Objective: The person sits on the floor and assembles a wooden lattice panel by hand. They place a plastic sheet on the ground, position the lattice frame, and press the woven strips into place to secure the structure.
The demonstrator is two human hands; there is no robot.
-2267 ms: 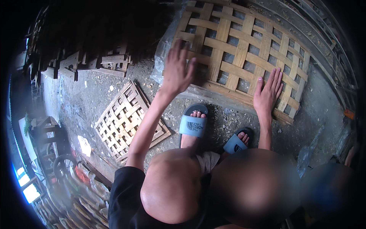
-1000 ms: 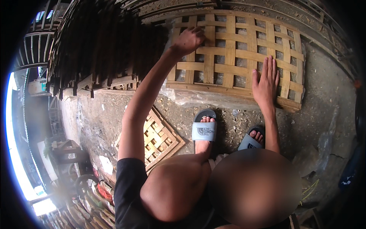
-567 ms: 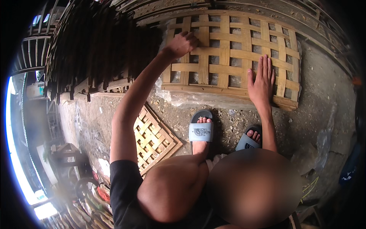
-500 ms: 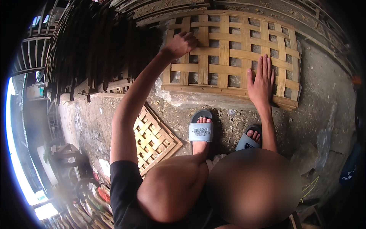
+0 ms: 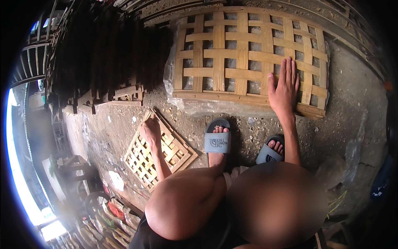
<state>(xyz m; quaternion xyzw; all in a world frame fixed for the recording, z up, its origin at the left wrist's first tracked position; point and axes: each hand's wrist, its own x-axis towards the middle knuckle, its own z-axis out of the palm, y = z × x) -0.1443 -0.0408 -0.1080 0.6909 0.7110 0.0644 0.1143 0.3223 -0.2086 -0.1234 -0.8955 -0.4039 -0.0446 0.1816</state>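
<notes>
A large woven bamboo lattice panel (image 5: 242, 85) in a wooden frame lies on a sheet of clear plastic (image 5: 199, 107) in front of me. My right hand (image 5: 284, 89) rests flat on its right part, fingers stretched out and pressed on the strips. My left hand (image 5: 151, 130) is curled closed above the upper corner of smaller woven panels (image 5: 176, 151), stacked on the ground at my left. Whether it holds anything is hidden by the fingers, and I cannot tell if it touches the stack.
A tall, dark stack of slatted frames (image 5: 110, 54) stands at the left, beside the large panel. My feet in grey-blue slides (image 5: 217, 142) are on the littered dirt floor (image 5: 248, 130). Wooden furniture (image 5: 74, 174) stands further left, and yellow strands (image 5: 336, 203) lie at the right.
My left hand has left the large panel's left side and come down over the smaller panels, still closed. My right hand stays in place on the large panel.
</notes>
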